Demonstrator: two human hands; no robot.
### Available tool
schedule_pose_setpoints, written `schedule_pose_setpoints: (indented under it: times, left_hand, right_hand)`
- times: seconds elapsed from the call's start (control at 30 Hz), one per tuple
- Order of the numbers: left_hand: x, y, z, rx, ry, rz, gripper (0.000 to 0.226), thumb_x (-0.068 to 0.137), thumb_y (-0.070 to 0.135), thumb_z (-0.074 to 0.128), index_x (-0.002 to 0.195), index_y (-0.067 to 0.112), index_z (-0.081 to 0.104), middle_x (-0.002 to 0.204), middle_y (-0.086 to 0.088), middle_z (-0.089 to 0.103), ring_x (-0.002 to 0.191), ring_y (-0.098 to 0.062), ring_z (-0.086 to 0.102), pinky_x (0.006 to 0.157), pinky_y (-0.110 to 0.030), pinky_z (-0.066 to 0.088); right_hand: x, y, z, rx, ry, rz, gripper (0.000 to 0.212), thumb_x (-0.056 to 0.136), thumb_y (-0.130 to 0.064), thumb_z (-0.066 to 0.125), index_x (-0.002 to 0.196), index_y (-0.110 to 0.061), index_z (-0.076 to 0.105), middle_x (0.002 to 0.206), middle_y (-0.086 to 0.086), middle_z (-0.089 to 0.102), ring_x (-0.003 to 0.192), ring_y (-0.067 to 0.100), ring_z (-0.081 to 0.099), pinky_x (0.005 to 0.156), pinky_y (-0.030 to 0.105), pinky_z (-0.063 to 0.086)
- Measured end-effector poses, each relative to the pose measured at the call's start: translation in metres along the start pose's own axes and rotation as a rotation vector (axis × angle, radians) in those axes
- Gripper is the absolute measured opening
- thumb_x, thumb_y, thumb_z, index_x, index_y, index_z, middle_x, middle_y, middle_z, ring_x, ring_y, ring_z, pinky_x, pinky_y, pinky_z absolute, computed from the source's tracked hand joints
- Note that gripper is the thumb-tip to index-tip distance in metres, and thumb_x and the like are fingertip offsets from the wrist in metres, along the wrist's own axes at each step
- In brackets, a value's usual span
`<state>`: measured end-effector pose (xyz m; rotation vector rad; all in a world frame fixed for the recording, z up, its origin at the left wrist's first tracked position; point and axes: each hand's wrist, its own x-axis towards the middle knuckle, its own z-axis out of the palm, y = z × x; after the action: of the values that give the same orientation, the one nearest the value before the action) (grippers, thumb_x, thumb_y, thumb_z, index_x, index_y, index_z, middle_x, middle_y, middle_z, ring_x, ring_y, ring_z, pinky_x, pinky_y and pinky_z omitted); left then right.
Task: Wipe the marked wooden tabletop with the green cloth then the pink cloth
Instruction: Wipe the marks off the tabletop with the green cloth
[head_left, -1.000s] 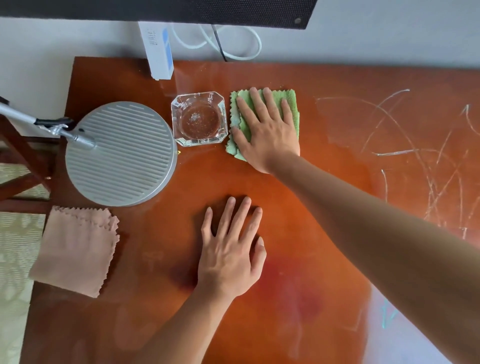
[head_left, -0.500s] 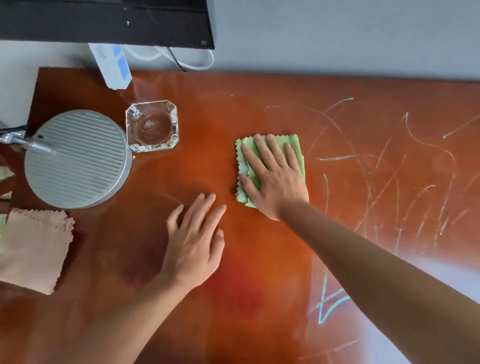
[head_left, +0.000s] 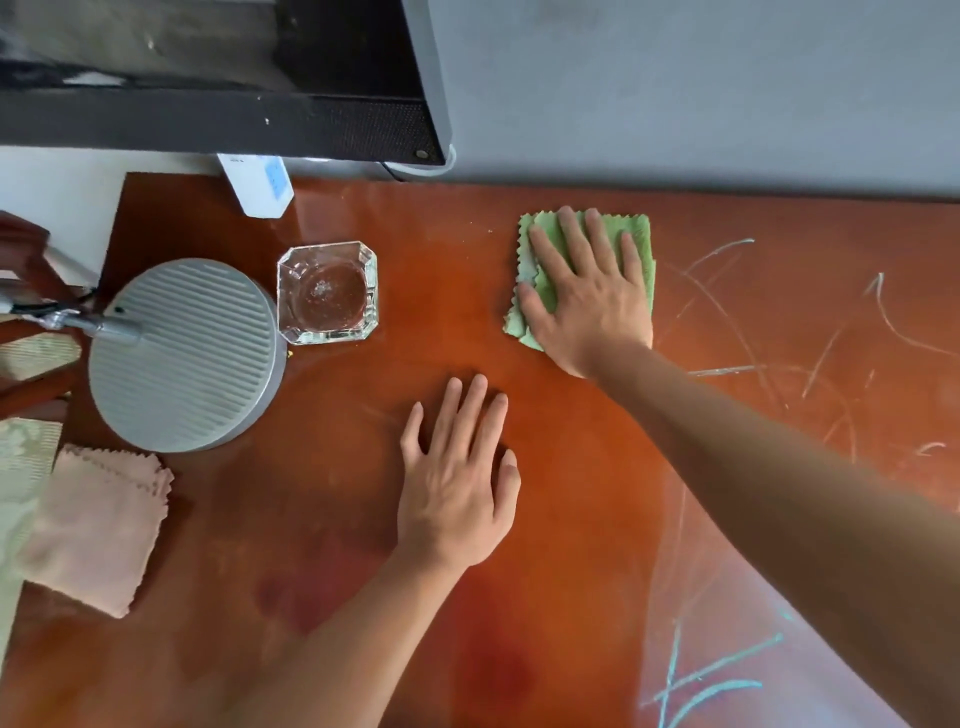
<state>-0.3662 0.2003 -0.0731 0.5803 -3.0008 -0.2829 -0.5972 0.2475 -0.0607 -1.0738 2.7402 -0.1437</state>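
Wooden table (head_left: 545, 519) with chalk marks (head_left: 727, 322) toward its right edge. Right hand (head_left: 587, 296), fingers spread, presses the green cloth (head_left: 639, 244) flat near the far edge; marks lie just right. Left hand (head_left: 457, 493) rests flat, empty. Pink cloth (head_left: 93, 530) waits at the left edge.

Glossy wood, soft cloth, ribbed metal, clear glass

The tabletop (head_left: 363, 519) is polished reddish wood with chalky scratches; green cloth (head_left: 636, 249) and pink cloth (head_left: 98, 525) look napped; lamp base (head_left: 187, 358) matt ribbed metal; ashtray (head_left: 327, 291) glossy glass.
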Motion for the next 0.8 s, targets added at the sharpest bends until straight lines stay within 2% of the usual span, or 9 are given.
schedule_pose_setpoints:
  times: [0.17,0.3,0.47,0.63,0.8]
  left_hand:
    - [0.000,0.002,0.001,-0.002,0.000,-0.004,0.055,0.100,0.038,0.041,0.151,0.018,0.041,0.164,-0.007,0.032,0.155,-0.025,0.021,0.123,-0.055,0.018]
    - [0.000,0.002,-0.001,-0.008,0.011,-0.002,0.052,0.098,0.035,0.044,0.147,0.016,0.046,0.156,-0.009,0.044,0.153,-0.026,0.028,0.121,-0.058,0.022]
    - [0.001,0.001,-0.004,-0.021,0.003,-0.019,0.054,0.098,0.036,0.045,0.148,0.017,0.045,0.152,-0.012,0.046,0.146,-0.027,0.038,0.121,-0.056,0.022]
    - [-0.001,0.003,-0.002,-0.033,0.016,-0.015,0.054,0.098,0.037,0.045,0.147,0.017,0.049,0.160,-0.012,0.040,0.153,-0.027,0.029,0.122,-0.056,0.022]
    - [-0.002,0.002,-0.001,-0.021,0.030,-0.008,0.054,0.098,0.037,0.045,0.148,0.020,0.050,0.162,-0.008,0.037,0.153,-0.027,0.027,0.122,-0.055,0.021]
  right_hand:
    - [-0.001,-0.005,-0.003,-0.020,-0.027,-0.050,0.071,0.099,-0.065,0.004,0.163,-0.033,0.008,0.172,0.002,0.001,0.158,0.025,-0.007,0.126,0.050,-0.005]
    - [-0.025,-0.039,0.006,-0.019,-0.072,-0.247,0.065,0.101,-0.061,0.007,0.162,-0.038,0.009,0.172,0.000,0.004,0.158,0.025,-0.006,0.126,0.050,-0.007]
    - [-0.004,-0.065,0.007,-0.026,-0.102,-0.403,0.064,0.099,-0.061,0.007,0.160,-0.042,0.014,0.171,-0.003,0.006,0.158,0.024,-0.005,0.125,0.050,-0.009]
    - [0.035,-0.081,0.005,-0.052,-0.089,-0.413,0.062,0.101,-0.062,0.010,0.161,-0.044,0.011,0.172,-0.002,0.004,0.158,0.024,-0.005,0.126,0.051,-0.007]
    - [0.062,-0.058,-0.005,-0.057,-0.079,-0.375,0.063,0.100,-0.064,0.011,0.160,-0.044,0.010,0.172,-0.002,0.005,0.158,0.023,-0.004,0.126,0.048,-0.007]
